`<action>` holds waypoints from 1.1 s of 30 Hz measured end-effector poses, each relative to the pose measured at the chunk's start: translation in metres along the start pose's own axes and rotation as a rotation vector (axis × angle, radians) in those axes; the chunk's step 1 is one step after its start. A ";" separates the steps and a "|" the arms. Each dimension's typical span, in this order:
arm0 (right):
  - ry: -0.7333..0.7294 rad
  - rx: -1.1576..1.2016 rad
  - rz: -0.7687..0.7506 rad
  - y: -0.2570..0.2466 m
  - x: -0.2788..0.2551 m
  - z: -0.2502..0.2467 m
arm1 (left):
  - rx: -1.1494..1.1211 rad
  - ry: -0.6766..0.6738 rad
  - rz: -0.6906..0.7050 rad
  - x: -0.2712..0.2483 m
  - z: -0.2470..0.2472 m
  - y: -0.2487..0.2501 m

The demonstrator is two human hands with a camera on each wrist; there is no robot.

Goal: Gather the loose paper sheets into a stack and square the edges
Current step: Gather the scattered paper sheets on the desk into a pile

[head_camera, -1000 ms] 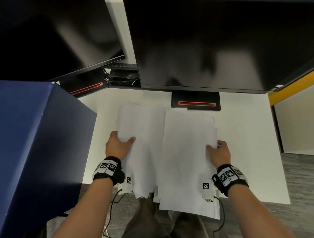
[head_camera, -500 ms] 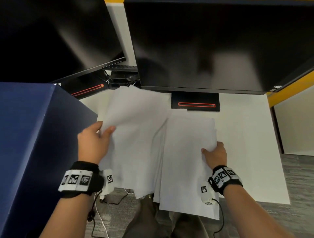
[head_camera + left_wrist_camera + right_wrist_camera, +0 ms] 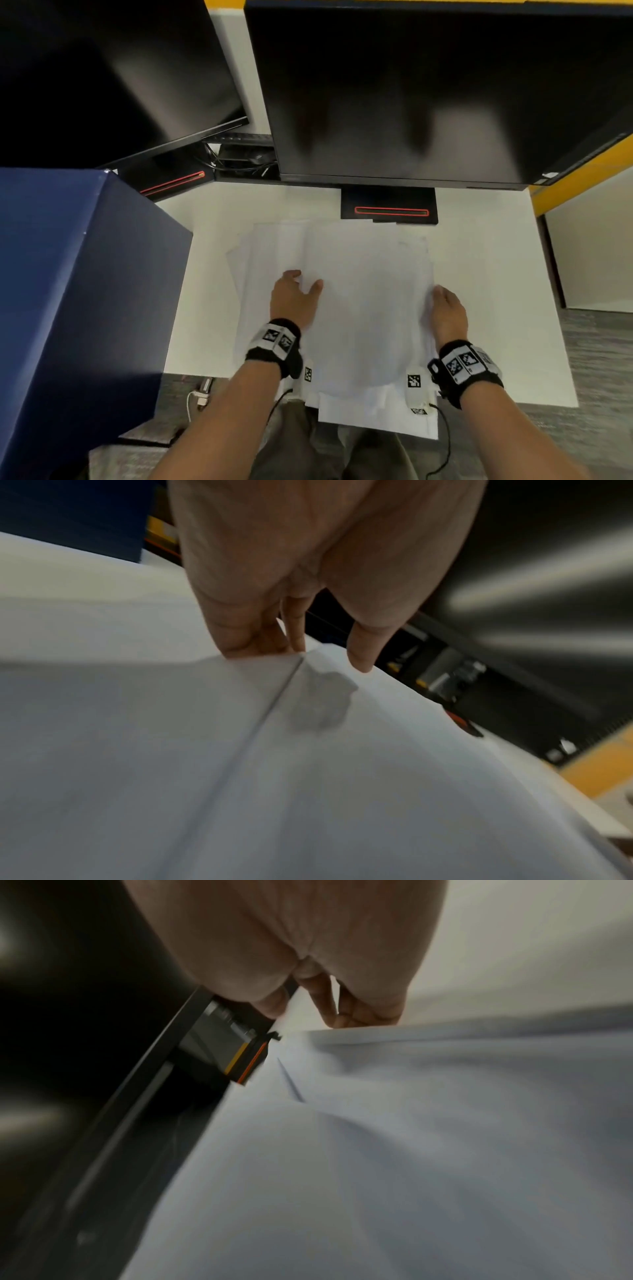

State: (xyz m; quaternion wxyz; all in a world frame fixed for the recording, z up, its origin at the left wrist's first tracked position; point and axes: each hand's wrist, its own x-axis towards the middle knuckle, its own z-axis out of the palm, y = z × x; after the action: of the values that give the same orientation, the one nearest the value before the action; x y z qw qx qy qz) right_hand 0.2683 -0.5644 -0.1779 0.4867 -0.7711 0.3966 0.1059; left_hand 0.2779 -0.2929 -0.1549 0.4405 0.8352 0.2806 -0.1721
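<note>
White paper sheets (image 3: 366, 308) lie overlapped in one rough pile on the white desk (image 3: 496, 291). Their near ends hang over the desk's front edge. Lower sheets (image 3: 253, 274) stick out to the left, their edges uneven. My left hand (image 3: 296, 298) holds the left edge of the top sheets. The left wrist view shows this hand (image 3: 304, 642) with its thumb above the paper (image 3: 308, 777) and its fingers tucked under the edge. My right hand (image 3: 447, 308) grips the pile's right edge. In the right wrist view its fingers (image 3: 359, 1015) wrap behind that edge.
A tall dark blue box (image 3: 78, 291) stands close on the left. Two black monitors (image 3: 411, 96) (image 3: 102, 78) hang over the back of the desk, and a stand base (image 3: 390, 210) sits just beyond the paper. A cable with a plug (image 3: 202, 394) lies on the floor.
My left hand lifted the left pile and brought it right, down onto the right pile. The two piles now overlap. My right hand stayed at the right edge.
</note>
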 end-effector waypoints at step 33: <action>-0.228 -0.304 -0.241 -0.056 0.011 0.085 | -0.043 -0.022 -0.145 0.069 -0.045 -0.005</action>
State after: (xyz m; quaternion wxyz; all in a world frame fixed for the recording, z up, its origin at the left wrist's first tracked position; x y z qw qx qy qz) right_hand 0.3340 -0.4875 -0.1892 0.4156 -0.8606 0.2234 0.1918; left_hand 0.3300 -0.2315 -0.1703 0.4479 0.8011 0.3390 -0.2068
